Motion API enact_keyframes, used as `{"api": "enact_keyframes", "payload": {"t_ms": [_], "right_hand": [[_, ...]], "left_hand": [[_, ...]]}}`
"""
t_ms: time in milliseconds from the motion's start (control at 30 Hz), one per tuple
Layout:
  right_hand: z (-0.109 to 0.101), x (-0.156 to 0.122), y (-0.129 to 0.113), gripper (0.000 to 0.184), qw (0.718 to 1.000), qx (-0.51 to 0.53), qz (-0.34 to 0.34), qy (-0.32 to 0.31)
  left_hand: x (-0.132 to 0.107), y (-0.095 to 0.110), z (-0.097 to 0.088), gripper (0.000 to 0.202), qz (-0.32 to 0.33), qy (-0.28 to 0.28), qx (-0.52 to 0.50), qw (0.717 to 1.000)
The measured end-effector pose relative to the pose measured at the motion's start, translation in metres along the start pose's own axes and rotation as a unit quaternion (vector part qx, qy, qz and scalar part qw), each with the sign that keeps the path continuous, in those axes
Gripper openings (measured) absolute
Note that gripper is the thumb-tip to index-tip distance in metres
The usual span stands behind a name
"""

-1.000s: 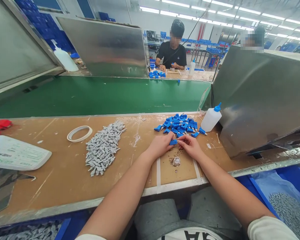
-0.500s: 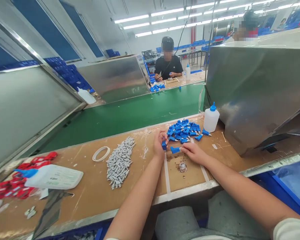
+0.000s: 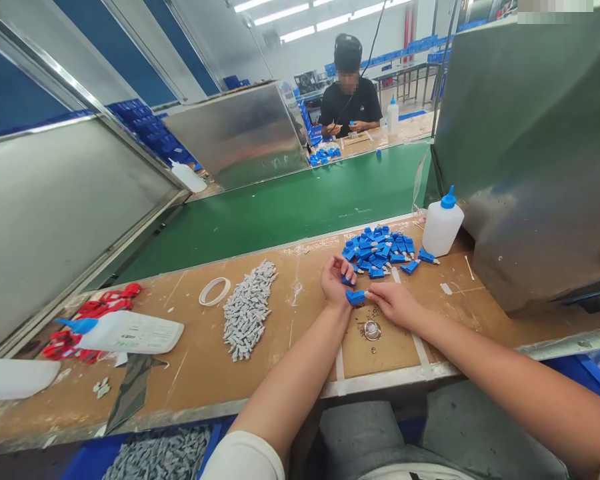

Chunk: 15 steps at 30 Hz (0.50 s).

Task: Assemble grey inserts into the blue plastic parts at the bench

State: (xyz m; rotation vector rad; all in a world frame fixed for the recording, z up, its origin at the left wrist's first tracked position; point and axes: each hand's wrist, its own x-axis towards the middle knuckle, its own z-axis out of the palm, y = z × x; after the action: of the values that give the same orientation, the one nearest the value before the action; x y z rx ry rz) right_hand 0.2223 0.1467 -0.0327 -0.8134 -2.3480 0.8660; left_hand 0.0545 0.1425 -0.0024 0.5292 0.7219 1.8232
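My right hand (image 3: 394, 303) pinches a blue plastic part (image 3: 355, 297) by its pale end. The blue end points left and lies in front of my left wrist. Curled fingers of my left hand (image 3: 336, 279) hold another blue plastic part (image 3: 348, 281), mostly hidden by the hand. Just behind both hands is a heap of blue plastic parts (image 3: 380, 248) with pale ends. A small round metal-rimmed dish (image 3: 372, 330) sits on the bench in front of my right hand, with dark wet spots around it.
A white bottle with blue nozzle (image 3: 443, 225) stands right of the heap. To the left are a pile of grey parts (image 3: 250, 311), a tape roll (image 3: 215, 292), a lying bottle (image 3: 135, 332) and red parts (image 3: 113, 301). Beyond the green belt (image 3: 280, 207) sits a person (image 3: 351, 103).
My right hand has brought its blue part closer to my left wrist. My left hand has turned, its fingers curling to the right. The camera view has tilted downward.
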Motion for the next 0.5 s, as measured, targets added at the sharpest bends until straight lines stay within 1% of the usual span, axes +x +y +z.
{"api": "enact_keyframes", "payload": {"t_ms": [100,267,367,433,500], "right_hand": [[-0.001,0.002,0.002,0.034,1.0,0.0,0.005,-0.012],[-0.006,0.003,0.004,0.037,1.0,0.01,0.003,-0.02],[-0.007,0.0,0.004,0.039,1.0,0.008,0.005,-0.023],[-0.009,-0.001,0.001,0.042,1.0,0.001,0.006,-0.029],[-0.013,0.004,-0.006,0.043,0.999,-0.014,0.006,-0.034]], "left_hand": [[0.0,-0.002,0.0,0.03,0.011,0.005,-0.001,1.0],[0.0,-0.007,0.0,0.031,0.023,0.016,-0.002,1.0],[-0.001,-0.008,0.003,0.027,0.042,0.03,0.003,0.999],[-0.001,-0.003,0.003,0.021,0.077,0.05,-0.011,0.996],[0.003,0.008,0.001,0.023,0.118,0.096,-0.063,0.986]]}}
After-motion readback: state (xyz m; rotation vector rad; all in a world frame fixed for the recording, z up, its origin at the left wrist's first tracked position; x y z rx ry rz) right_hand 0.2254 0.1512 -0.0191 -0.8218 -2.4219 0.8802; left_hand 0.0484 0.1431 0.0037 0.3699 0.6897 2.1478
